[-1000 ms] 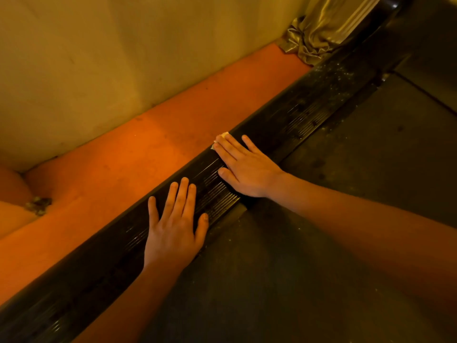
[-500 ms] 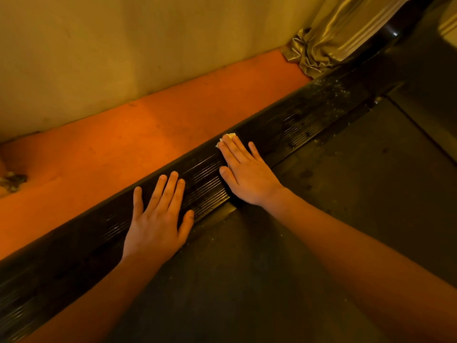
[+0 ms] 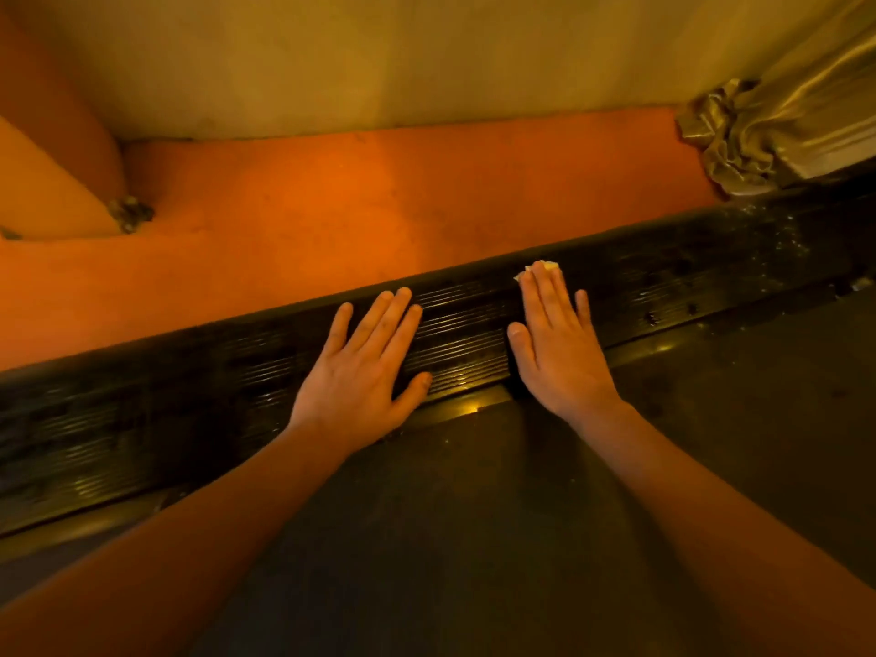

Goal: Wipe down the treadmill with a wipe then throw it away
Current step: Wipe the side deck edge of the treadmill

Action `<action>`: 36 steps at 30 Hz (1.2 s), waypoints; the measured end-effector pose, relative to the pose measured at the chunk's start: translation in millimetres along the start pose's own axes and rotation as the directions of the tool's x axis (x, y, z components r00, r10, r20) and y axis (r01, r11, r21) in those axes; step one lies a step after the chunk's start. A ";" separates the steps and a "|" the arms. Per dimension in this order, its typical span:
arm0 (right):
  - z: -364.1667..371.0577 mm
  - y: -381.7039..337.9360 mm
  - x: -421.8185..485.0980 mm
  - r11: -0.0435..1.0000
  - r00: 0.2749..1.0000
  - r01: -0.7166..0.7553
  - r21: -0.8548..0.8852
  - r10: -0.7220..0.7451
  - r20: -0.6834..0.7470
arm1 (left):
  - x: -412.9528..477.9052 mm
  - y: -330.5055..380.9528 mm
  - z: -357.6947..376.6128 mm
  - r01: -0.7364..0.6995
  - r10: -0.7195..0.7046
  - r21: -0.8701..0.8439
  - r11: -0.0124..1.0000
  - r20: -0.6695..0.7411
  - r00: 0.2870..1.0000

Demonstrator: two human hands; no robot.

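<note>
A: Why pressing the wipe [image 3: 549, 266] flat against the side rail [image 3: 462, 334], and not pinching it?
B: Probably for covering more of the ribbed surface in one pass. Holds the right grip [image 3: 557, 358] open, fingers straight and palm down, with the wipe trapped underneath. Shows only a pale corner beyond the fingertips [image 3: 538, 281], near the far edge of the rail.
A: And the left grip [image 3: 360, 377], holding anything?
B: Nothing to see there. Also open, lying flat on the same rail, just beside the right one, with a bare strip of ribs between. Seems to serve as a support for leaning forward over the treadmill belt [image 3: 474, 523], not for cleaning.
A: Why placed across the rail, fingers toward the orange floor [image 3: 332, 206]?
B: Comes from kneeling or bending on the belt side, apparently. Allows pushing sideways along the rail without twisting the wrist.
A: Where to wipe next, in your judgement?
B: Toward the right, likely. Carries many pale specks [image 3: 777, 230] there, close to the bunched curtain [image 3: 782, 125] by the wall [image 3: 426, 54]. Needs firm pressure, because of the grooves catching dust.
A: Near to throwing away, then?
B: Not yet, judging from the specks. No bin in view, so impossible to say where to drop the wipe. Better to fold it first, for hiding the dirty face.
</note>
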State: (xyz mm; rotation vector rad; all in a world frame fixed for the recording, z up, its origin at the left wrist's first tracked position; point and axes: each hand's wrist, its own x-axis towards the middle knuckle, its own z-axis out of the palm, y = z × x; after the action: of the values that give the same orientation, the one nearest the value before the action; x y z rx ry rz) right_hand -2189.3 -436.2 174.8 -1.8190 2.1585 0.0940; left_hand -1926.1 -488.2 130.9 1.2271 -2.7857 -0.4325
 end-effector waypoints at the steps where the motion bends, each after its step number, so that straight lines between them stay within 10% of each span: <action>1: 0.9 -0.3 -0.8 1.000 1.000 -0.004 -0.016 0.004 -0.007 | 0.1 0.2 0.4 -0.001 0.001 0.004 1.000 0.008 1.000; 18: -3.8 -8.7 33.6 0.996 0.991 0.036 -0.081 -0.047 -0.127 | 3.8 7.1 -7.7 -0.026 0.024 0.037 0.999 0.048 0.999; 36: -23.8 -23.3 -26.9 0.976 0.951 -0.218 -0.016 0.216 0.221 | 5.0 10.8 -14.4 -0.042 0.045 -0.043 0.998 0.079 0.996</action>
State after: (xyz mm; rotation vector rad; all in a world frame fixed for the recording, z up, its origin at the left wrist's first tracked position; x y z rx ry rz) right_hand -2167.6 -421.0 208.4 -1.4805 2.1841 0.3217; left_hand -1934.7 -488.2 147.5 1.1636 -2.8480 -0.5446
